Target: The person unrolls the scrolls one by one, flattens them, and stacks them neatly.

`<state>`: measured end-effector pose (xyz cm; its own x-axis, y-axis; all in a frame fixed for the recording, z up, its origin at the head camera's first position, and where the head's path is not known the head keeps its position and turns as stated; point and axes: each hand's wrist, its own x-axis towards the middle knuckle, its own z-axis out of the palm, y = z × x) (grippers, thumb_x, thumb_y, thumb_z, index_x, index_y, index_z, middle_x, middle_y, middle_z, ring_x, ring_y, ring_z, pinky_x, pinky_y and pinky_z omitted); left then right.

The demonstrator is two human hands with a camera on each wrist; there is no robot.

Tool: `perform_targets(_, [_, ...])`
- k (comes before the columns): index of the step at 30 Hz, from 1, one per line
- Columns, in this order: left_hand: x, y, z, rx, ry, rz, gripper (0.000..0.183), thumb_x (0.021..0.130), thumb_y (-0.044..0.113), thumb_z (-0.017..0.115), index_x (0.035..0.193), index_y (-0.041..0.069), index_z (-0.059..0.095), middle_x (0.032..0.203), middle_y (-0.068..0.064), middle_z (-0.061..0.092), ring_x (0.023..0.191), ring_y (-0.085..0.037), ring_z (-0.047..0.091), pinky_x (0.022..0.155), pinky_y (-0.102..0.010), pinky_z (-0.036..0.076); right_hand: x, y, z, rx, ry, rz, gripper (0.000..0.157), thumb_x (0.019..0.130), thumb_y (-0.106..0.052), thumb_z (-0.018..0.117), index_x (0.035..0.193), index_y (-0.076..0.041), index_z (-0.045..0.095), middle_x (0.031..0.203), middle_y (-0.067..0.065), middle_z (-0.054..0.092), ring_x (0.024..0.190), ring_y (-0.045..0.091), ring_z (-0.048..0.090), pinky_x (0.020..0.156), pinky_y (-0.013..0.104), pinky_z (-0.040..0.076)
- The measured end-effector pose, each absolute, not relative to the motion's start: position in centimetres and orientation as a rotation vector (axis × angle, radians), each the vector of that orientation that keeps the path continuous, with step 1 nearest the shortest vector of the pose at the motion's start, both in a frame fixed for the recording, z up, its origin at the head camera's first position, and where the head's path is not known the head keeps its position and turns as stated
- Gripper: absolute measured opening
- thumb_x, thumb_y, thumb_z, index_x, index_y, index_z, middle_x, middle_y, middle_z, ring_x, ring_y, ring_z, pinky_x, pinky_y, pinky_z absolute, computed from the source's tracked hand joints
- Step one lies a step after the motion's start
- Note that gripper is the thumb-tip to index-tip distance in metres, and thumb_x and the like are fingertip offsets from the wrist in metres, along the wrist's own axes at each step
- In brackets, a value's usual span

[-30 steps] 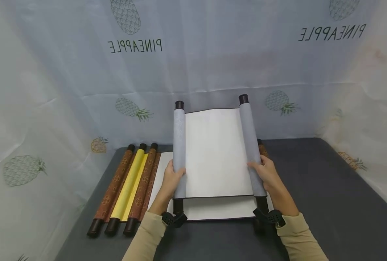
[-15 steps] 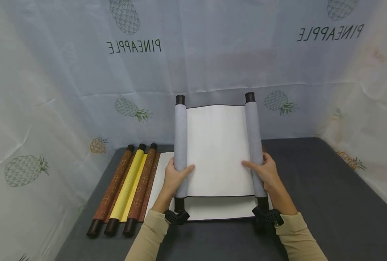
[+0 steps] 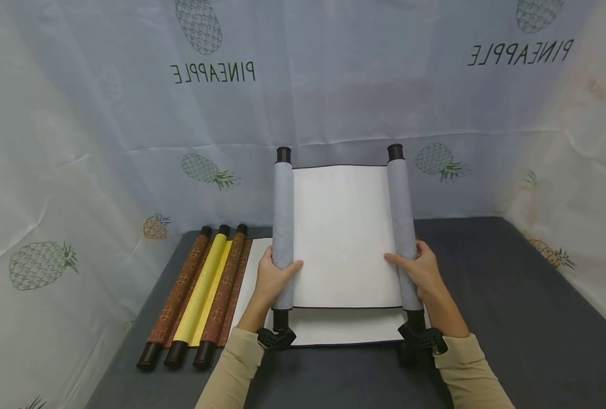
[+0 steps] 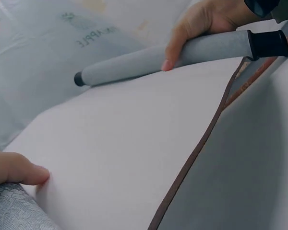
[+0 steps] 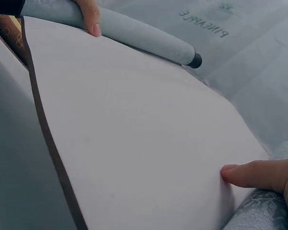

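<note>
A scroll with blue-grey patterned rolls and dark end knobs is held up, partly unrolled, its white sheet [image 3: 341, 238] facing me. My left hand [image 3: 272, 278] grips the left roll [image 3: 283, 210] low down, thumb lying over onto the sheet's edge. Around the right roll [image 3: 401, 210] the right hand [image 3: 421, 272] holds in the same way; its thumb [image 5: 252, 173] presses on the white surface in the right wrist view. Fingers behind both rolls are mostly hidden. A second white sheet [image 3: 343, 326] shows under the raised scroll, lying on the table.
Left on the dark table [image 3: 487, 295] lie a brown patterned roll [image 3: 177, 292], a yellow roll [image 3: 200, 289] and another brown roll [image 3: 223, 289], side by side with dark knobs. A pineapple-print curtain [image 3: 333, 85] hangs behind and at both sides.
The right roll has moved to the right and stands more upright, so more white sheet shows between the rolls. Both thumbs now reach further onto the sheet. The left roll has barely shifted.
</note>
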<state>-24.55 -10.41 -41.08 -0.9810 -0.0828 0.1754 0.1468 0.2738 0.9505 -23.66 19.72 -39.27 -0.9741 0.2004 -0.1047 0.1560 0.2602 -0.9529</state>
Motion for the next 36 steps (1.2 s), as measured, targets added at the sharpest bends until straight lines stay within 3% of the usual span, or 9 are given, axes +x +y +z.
perform_targets(6, [-24.7, -10.8, -41.2, -0.079, -2.357, -1.782, 0.064, 0.082, 0.015, 0.071, 0.134, -0.006, 0.041, 0.125, -0.028, 0.055, 0.111, -0.039, 0.057, 0.091, -0.051, 0.049, -23.7, 20.1, -39.2, -0.324, -2.513, 1.746, 0.07, 0.09, -0.022, 0.064, 0.143, 0.007, 0.029, 0.133, 0.027, 0.044, 0.106, 0.03, 0.052, 0.082, 0.034, 0.044])
perform_targets(11, [-24.7, -11.0, -41.1, -0.062, -2.368, -1.78, 0.059, 0.084, 0.013, 0.068, 0.134, -0.004, 0.043, 0.125, -0.027, 0.056, 0.111, -0.039, 0.058, 0.091, -0.05, 0.049, -23.8, 20.6, -39.2, -0.31, -2.533, 1.72, 0.06, 0.091, -0.02, 0.063, 0.138, 0.005, 0.035, 0.125, 0.022, 0.051, 0.092, 0.017, 0.052, 0.074, 0.024, 0.042])
perform_targets(15, [-24.7, -11.2, -41.0, -0.07, -2.351, -1.778, 0.056, 0.084, 0.012, 0.066, 0.133, -0.002, 0.044, 0.124, -0.026, 0.057, 0.11, -0.039, 0.059, 0.09, -0.05, 0.049, -23.8, 20.7, -39.2, -0.305, -2.538, 1.748, 0.063, 0.092, -0.022, 0.062, 0.141, 0.003, 0.034, 0.127, 0.021, 0.05, 0.093, 0.016, 0.052, 0.075, 0.025, 0.042])
perform_targets(22, [-24.8, -11.7, -41.0, -0.069, -2.356, -1.765, 0.053, 0.085, 0.014, 0.067, 0.132, -0.002, 0.049, 0.125, -0.026, 0.058, 0.109, -0.036, 0.059, 0.09, -0.048, 0.049, -23.6, 21.1, -39.1, -0.292, -2.576, 1.809, 0.074, 0.094, -0.033, 0.059, 0.151, -0.001, 0.023, 0.145, 0.025, 0.037, 0.113, 0.03, 0.047, 0.08, 0.03, 0.041])
perform_targets(27, [-24.9, -12.2, -40.8, -0.085, -2.381, -1.743, 0.052, 0.084, 0.013, 0.069, 0.129, -0.006, 0.051, 0.12, -0.027, 0.06, 0.104, -0.035, 0.06, 0.086, -0.044, 0.05, -23.3, 21.3, -38.9, -0.255, -2.59, 1.776, 0.073, 0.093, -0.031, 0.061, 0.15, 0.0, 0.028, 0.144, 0.025, 0.04, 0.107, 0.025, 0.052, 0.077, 0.025, 0.043])
perform_targets(32, [-24.8, -12.8, -40.3, -0.12, -2.398, -1.749, 0.057, 0.084, 0.01, 0.069, 0.135, -0.006, 0.046, 0.127, -0.027, 0.056, 0.113, -0.038, 0.057, 0.095, -0.051, 0.048, -23.2, 21.4, -38.7, -0.252, -2.596, 1.72, 0.073, 0.092, -0.028, 0.064, 0.148, 0.002, 0.03, 0.141, 0.028, 0.045, 0.093, 0.014, 0.057, 0.073, 0.023, 0.046])
perform_targets(36, [-24.9, -13.1, -40.0, -0.151, -2.394, -1.78, 0.063, 0.085, 0.006, 0.068, 0.14, -0.005, 0.04, 0.134, -0.028, 0.051, 0.12, -0.04, 0.053, 0.1, -0.055, 0.044, -23.2, 21.5, -38.5, -0.255, -2.603, 1.74, 0.075, 0.094, -0.029, 0.059, 0.151, 0.002, 0.021, 0.146, 0.03, 0.038, 0.105, 0.025, 0.055, 0.078, 0.03, 0.046])
